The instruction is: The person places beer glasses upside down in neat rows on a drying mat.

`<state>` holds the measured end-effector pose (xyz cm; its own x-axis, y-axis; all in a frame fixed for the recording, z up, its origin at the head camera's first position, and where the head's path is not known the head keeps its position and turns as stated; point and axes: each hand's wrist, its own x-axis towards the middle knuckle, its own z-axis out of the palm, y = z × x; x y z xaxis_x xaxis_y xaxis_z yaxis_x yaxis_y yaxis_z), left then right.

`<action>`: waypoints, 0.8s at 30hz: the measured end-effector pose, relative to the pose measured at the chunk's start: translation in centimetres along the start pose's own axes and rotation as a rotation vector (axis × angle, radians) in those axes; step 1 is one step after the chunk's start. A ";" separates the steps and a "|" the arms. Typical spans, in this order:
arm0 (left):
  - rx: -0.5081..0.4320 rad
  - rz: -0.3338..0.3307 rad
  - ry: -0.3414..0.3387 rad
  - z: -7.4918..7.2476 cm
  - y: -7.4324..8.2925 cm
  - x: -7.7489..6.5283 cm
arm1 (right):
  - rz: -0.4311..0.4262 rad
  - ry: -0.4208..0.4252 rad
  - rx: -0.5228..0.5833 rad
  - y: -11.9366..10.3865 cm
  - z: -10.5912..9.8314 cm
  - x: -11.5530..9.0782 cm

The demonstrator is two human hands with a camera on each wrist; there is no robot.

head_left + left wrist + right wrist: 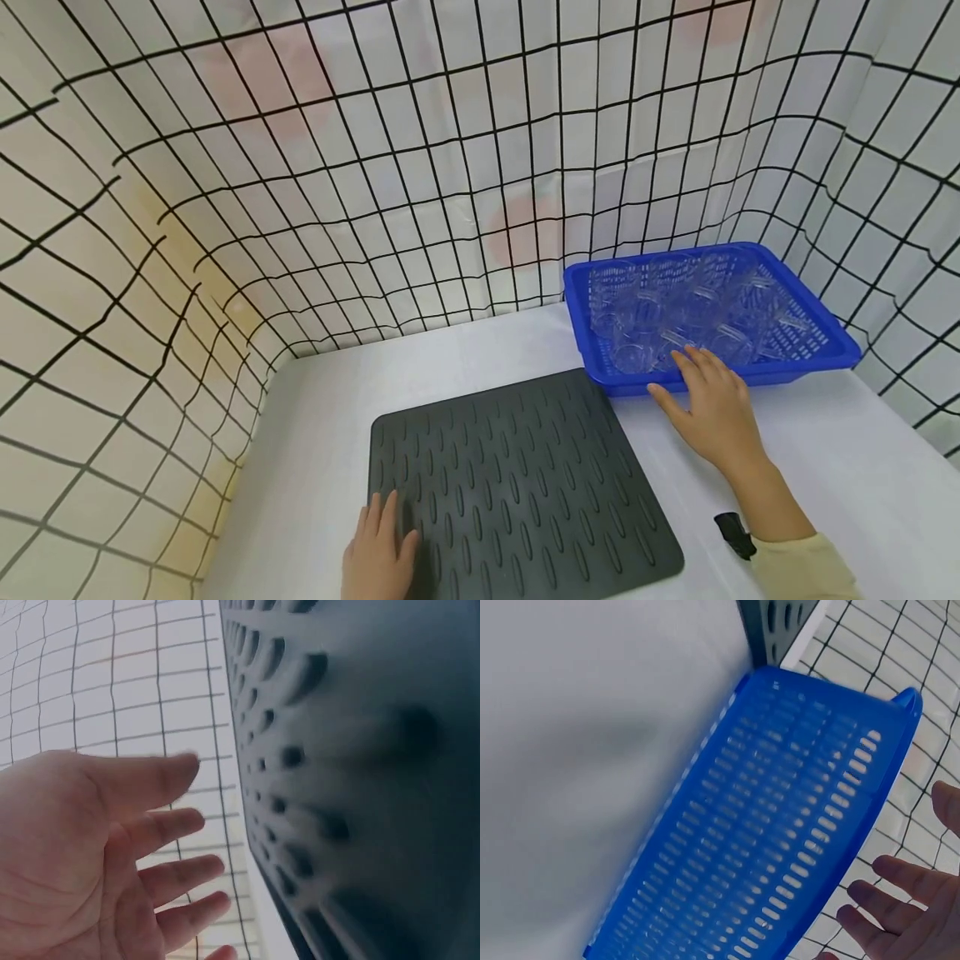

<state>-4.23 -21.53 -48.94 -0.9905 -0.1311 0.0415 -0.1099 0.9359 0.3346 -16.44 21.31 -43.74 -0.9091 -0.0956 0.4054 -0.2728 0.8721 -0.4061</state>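
Observation:
In the head view my right hand [712, 408] reaches over the near rim of a blue plastic basket [817, 364], fingers spread and holding nothing. Inside the basket lie several clear glass cups [633, 357], some with handles. The right wrist view shows the basket's slotted side [742, 825] with my right fingers beside its top rim. My left hand [377, 550] hovers over the left edge of a dark grey ridged mat [517, 492], its fingers loosely extended. The left wrist view has that hand [112, 855] with nothing in its grasp, close to the mat's surface [390, 787].
A white table [322, 400] carries the mat and the basket. Black wire grid panels [450, 167] stand along the back and both sides, with pale cloth behind them. A small black object [735, 535] sits at the right wrist near the sleeve.

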 end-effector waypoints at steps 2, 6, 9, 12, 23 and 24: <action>0.006 -0.003 -0.029 0.1 -0.9 -0.3 | -0.005 0.001 0.002 0.3 -0.1 0.5; 0.000 -0.077 -0.118 0.4 -2.2 -0.7 | 0.005 -0.031 0.014 0.9 -0.3 1.3; -0.024 -0.139 -0.182 0.7 -2.9 -1.1 | 0.026 -0.059 0.031 1.2 -0.5 1.9; -0.081 -0.193 -0.227 1.1 -3.4 -1.6 | 0.049 -0.080 0.048 1.5 -0.5 2.5; -0.062 -0.182 -0.244 1.5 -4.4 -2.6 | 0.092 -0.150 0.073 2.4 0.5 4.0; -0.060 -0.195 -0.254 1.4 -4.4 -2.6 | 0.095 -0.158 0.075 2.4 0.6 4.2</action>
<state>-1.32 -24.81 -51.84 -0.9409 -0.2134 -0.2630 -0.3023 0.8793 0.3680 -21.08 22.77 -43.50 -0.9685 -0.0938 0.2309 -0.2005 0.8433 -0.4985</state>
